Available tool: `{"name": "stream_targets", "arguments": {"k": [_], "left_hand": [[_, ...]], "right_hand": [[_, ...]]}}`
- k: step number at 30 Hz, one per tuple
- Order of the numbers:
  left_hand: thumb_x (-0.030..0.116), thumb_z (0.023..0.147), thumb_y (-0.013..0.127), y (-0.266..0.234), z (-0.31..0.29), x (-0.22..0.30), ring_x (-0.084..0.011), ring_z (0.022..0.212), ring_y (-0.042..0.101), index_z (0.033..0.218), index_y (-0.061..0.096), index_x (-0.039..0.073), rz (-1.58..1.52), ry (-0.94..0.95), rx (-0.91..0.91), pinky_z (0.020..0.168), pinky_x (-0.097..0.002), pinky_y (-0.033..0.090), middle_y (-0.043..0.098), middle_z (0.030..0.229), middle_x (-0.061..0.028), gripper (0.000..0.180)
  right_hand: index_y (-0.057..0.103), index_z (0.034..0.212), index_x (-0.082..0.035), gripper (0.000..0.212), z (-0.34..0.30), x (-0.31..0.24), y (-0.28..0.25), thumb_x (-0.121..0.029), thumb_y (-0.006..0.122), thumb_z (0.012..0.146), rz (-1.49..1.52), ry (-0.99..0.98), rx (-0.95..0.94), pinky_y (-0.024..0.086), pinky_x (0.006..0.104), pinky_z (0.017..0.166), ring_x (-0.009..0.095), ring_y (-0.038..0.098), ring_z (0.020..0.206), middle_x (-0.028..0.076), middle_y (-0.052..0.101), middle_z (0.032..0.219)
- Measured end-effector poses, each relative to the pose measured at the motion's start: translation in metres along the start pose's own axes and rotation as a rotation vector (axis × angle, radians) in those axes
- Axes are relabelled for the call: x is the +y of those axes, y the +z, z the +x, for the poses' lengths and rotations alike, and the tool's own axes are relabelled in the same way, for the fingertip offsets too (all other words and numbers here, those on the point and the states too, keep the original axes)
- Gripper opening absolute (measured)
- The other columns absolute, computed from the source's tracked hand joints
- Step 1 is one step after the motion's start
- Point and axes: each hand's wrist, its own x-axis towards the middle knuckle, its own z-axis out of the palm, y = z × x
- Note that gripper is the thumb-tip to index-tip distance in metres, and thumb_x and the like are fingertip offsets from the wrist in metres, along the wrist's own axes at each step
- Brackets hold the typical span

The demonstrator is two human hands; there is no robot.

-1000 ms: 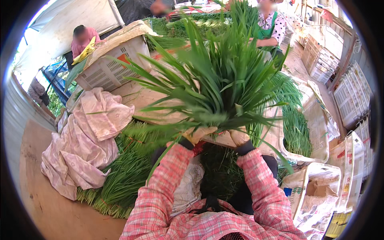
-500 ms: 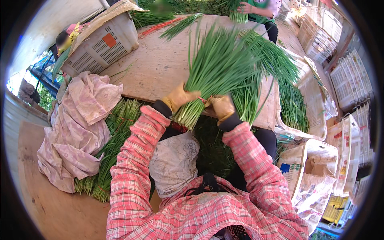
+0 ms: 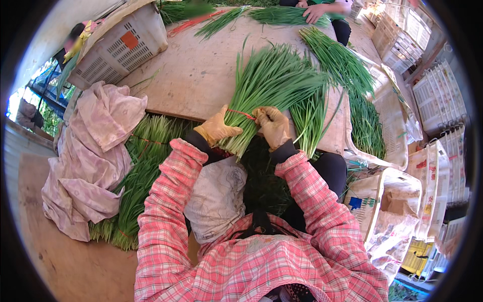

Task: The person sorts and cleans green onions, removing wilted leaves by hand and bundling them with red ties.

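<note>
A thick bunch of green chives (image 3: 276, 75) lies across the near edge of the wooden table, its pale cut ends toward me. A thin red tie (image 3: 240, 114) runs round it near the cut ends. My left hand (image 3: 219, 127), in a tan glove, is closed round the stalks from the left. On the other side, my gloved right hand (image 3: 272, 125) pinches the end of the red tie with bent fingers. Loose chives (image 3: 309, 118) lie just right of the bunch, and another pile (image 3: 337, 58) lies behind it.
Tied chive bunches (image 3: 146, 146) lie at left, partly under a pink cloth (image 3: 95, 161). A plastic crate (image 3: 118, 48) stands at the table's far left. Red ties (image 3: 193, 23) lie at the back, near a co-worker's hands (image 3: 314, 11) on more chives. Crates (image 3: 390, 201) stand at right.
My right hand has shifted up and left along the tie, fingers now bent upward. The bunch's leaf tips have sunk toward the table. The co-worker's bunch has gone from upright to lying flat.
</note>
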Motion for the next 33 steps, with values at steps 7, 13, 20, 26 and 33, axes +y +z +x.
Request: {"name": "stream_targets", "arguments": {"k": [7, 13, 20, 26, 33], "left_hand": [[0.061, 0.053, 0.078, 0.041, 0.005, 0.034, -0.0369, 0.130, 0.034, 0.139, 0.010, -0.013, 0.922, -0.133, 0.257, 0.106, -0.0403, 0.031, 0.030, 0.141, -0.0281, 0.132], [0.054, 0.054, 0.080, 0.105, -0.002, -0.003, -0.0312, 0.131, 0.033, 0.140, 0.015, -0.006, 1.186, -0.199, 0.778, 0.104, -0.0445, 0.030, 0.031, 0.143, -0.0212, 0.124], [0.038, 0.070, 0.078, 0.063, -0.029, 0.009, -0.0298, 0.131, 0.035, 0.141, 0.017, -0.006, 0.630, -0.122, 0.459, 0.105, -0.0431, 0.030, 0.034, 0.141, -0.0227, 0.103], [0.027, 0.090, 0.061, -0.034, -0.033, -0.014, -0.0217, 0.125, 0.042, 0.139, 0.027, -0.008, -0.234, -0.029, 0.169, 0.104, -0.0302, 0.033, 0.042, 0.136, -0.0198, 0.069], [0.032, 0.089, 0.062, 0.005, -0.014, -0.036, -0.0168, 0.116, 0.045, 0.139, 0.030, -0.003, -0.444, 0.078, -0.132, 0.099, -0.0287, 0.037, 0.047, 0.130, -0.0109, 0.068]], "right_hand": [[0.067, 0.097, 0.001, 0.023, 0.014, -0.016, -0.005, -0.019, 0.057, 0.092, 0.380, 0.276, -0.156, 0.045, 0.0226, 0.066, 0.009, 0.057, 0.070, 0.005, 0.068, 0.084], [0.065, 0.083, 0.002, 0.019, 0.025, -0.019, -0.002, -0.013, 0.057, 0.091, 0.451, 0.340, 0.025, 0.044, 0.0215, 0.062, 0.009, 0.055, 0.065, 0.008, 0.068, 0.082], [0.064, 0.084, 0.002, 0.017, 0.021, -0.015, -0.013, -0.011, 0.057, 0.090, 0.515, 0.316, -0.024, 0.045, 0.0218, 0.063, 0.010, 0.056, 0.066, 0.009, 0.068, 0.082], [0.062, 0.087, 0.000, 0.019, 0.007, 0.005, -0.029, -0.015, 0.053, 0.092, 0.464, 0.389, -0.068, 0.043, 0.0210, 0.060, 0.009, 0.051, 0.064, 0.005, 0.063, 0.078], [0.061, 0.084, 0.000, 0.020, -0.006, 0.027, -0.043, -0.017, 0.054, 0.092, 0.469, 0.362, -0.003, 0.039, 0.0215, 0.054, 0.009, 0.049, 0.058, 0.005, 0.062, 0.075]]}}
